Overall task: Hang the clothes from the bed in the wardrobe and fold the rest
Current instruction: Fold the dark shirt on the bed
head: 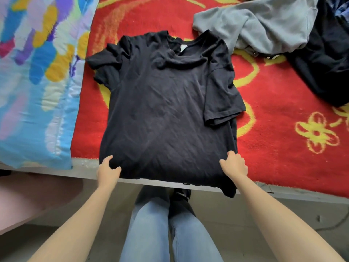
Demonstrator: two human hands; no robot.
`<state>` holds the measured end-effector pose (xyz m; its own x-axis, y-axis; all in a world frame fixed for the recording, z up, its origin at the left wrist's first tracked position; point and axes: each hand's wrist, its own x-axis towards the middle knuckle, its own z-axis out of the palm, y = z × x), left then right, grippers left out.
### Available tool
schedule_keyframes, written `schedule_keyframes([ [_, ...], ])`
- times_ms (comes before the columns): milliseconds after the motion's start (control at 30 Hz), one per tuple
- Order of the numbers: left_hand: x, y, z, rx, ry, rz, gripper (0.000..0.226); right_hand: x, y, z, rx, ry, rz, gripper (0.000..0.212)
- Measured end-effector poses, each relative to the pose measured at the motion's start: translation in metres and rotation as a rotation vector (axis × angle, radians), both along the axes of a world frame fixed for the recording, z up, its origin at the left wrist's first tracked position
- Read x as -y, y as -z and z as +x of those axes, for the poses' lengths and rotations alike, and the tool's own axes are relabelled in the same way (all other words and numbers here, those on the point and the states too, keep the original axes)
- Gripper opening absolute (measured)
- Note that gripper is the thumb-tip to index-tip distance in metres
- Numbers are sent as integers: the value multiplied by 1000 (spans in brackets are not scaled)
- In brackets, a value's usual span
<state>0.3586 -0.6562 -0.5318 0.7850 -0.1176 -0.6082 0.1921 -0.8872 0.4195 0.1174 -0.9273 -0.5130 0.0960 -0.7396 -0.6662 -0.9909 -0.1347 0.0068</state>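
On bed (pixel 283 152): left hand (pixel 108 172), right hand (pixel 234 165) pinch black T-shirt (pixel 166 110) hem.

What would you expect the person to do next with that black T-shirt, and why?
Probably lift the hem and fold it up toward the collar. The black short-sleeved T-shirt lies spread flat on the red blanket with yellow flowers, and the left hand and right hand each grip a bottom corner near its front edge, which the hem overhangs.

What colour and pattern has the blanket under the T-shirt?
The blanket is red with yellow flowers and curved lines, clearest in the head view.
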Motion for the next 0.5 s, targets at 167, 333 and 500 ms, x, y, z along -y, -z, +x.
schedule_keyframes([
  [167, 51, -3, 37, 46, 113, -41, 52, 32, 7, 47, 124, 106, -10, 44],
  [333, 87, -5, 70, 54, 213, -85, 52, 67, 23, 72, 293, 404, -36, 50],
  [500, 125, -2, 102, 75, 278, -92, 53, 119, 37, 91, 594, 953, -130, 43],
])
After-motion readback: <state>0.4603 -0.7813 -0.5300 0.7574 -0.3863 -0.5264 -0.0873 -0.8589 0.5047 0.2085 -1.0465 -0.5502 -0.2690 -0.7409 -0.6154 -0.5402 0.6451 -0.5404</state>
